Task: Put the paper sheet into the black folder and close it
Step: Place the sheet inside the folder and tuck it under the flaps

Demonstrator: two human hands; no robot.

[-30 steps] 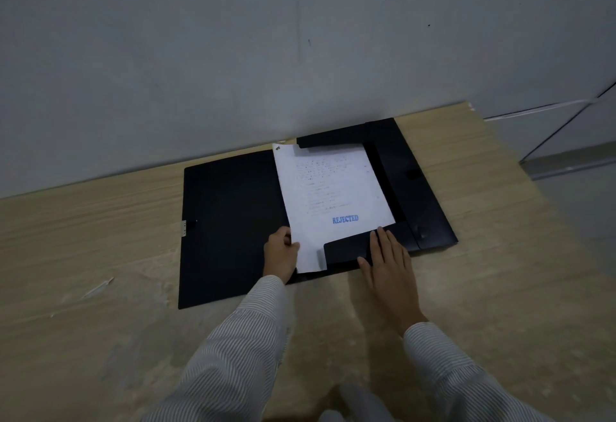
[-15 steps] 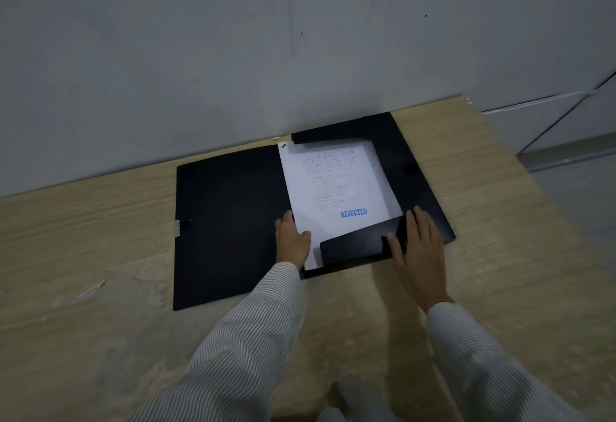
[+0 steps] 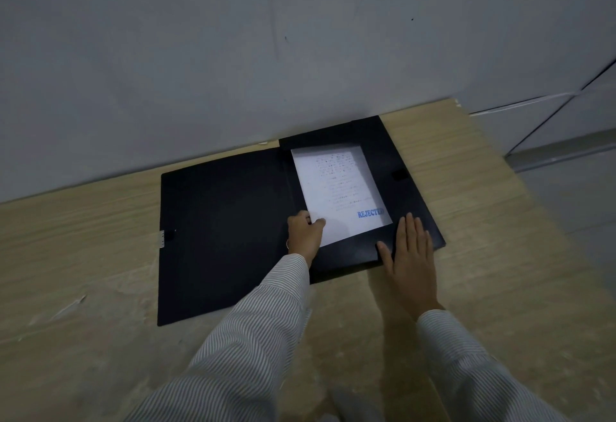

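Lying open on the wooden table (image 3: 100, 255), the black folder (image 3: 226, 235) has the paper sheet (image 3: 336, 195) in its right half, tucked under the flaps, it seems. The left hand (image 3: 305, 233) pinches the sheet's near-left corner, probably to square it. The right hand (image 3: 411, 255) rests flat, fingers spread, holding nothing, pressing down the near flap. A bare grey wall (image 3: 233, 54) stands behind.
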